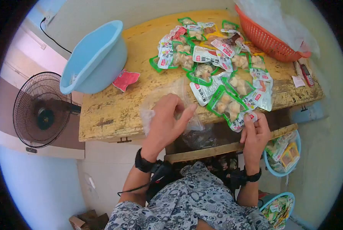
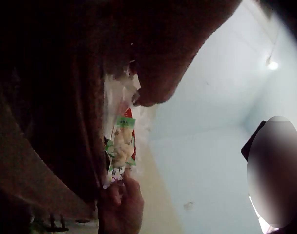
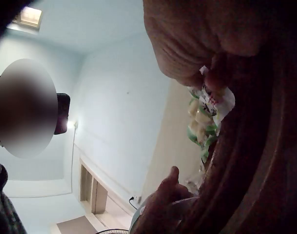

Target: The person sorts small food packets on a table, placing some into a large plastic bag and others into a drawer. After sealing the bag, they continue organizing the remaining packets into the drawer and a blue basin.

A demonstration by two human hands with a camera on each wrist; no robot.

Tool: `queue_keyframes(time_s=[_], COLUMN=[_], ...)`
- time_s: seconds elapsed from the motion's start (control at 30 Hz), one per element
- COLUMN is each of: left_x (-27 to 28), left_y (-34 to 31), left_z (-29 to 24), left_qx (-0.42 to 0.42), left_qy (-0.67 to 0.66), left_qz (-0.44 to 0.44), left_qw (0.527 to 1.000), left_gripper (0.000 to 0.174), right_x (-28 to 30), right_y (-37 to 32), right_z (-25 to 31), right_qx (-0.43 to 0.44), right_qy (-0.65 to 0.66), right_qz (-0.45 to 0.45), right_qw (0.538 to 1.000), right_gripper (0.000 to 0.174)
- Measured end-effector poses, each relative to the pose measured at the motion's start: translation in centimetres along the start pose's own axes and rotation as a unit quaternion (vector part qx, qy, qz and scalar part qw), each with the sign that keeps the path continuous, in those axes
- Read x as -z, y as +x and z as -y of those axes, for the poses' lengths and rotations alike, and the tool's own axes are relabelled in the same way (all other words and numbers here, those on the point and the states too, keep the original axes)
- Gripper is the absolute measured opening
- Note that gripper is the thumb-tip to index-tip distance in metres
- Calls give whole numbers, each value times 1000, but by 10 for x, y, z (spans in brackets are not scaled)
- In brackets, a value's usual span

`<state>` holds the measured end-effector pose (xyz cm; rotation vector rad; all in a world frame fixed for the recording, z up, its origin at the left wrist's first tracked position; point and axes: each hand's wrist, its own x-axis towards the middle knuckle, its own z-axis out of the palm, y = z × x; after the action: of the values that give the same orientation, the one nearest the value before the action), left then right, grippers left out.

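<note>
My right hand (image 1: 257, 134) pinches the lower corner of a green-edged clear packet (image 1: 226, 104) with pale round pieces inside. That packet lies tilted over the front edge of the table, above an open drawer. On the left, my left hand (image 1: 163, 122) rests over a thin clear plastic bag (image 1: 179, 87), its thumb spread away from bent fingers. In the right wrist view the left hand's thumb (image 3: 172, 176) points up. Behind the held packet, several similar packets (image 1: 204, 72) and white printed sachets (image 1: 206, 54) lie in a loose pile.
A light-blue basin (image 1: 119, 57) stands at the table's left beside a red packet (image 1: 126, 79). At the back right is an orange basket (image 1: 259, 38) with clear plastic. The pulled-out drawer (image 1: 225, 147) sticks out before me. Tubs of packets (image 1: 278, 173) stand low right, a fan (image 1: 45, 111) left.
</note>
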<state>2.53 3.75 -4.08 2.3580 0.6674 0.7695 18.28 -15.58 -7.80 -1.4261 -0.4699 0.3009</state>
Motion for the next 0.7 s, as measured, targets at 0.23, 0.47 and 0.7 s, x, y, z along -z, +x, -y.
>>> queue_keyframes(time_s=[0.23, 0.47, 0.7], left_x=[-17, -2, 15], left_y=[12, -2, -22], left_z=[-3, 4, 1], left_qx=[0, 80, 117], left_qy=[126, -46, -190], left_qz=[-52, -43, -13], left_qw=[991, 995, 975], left_gripper=[33, 22, 12], right_x=[-3, 2, -9], right_y=[-2, -5, -10], right_z=[-1, -1, 29], right_qx=[-2, -15, -21], right_qy=[26, 40, 107], right_qz=[1, 1, 31], right_qw=[1000, 999, 993], right_gripper=[10, 9, 8])
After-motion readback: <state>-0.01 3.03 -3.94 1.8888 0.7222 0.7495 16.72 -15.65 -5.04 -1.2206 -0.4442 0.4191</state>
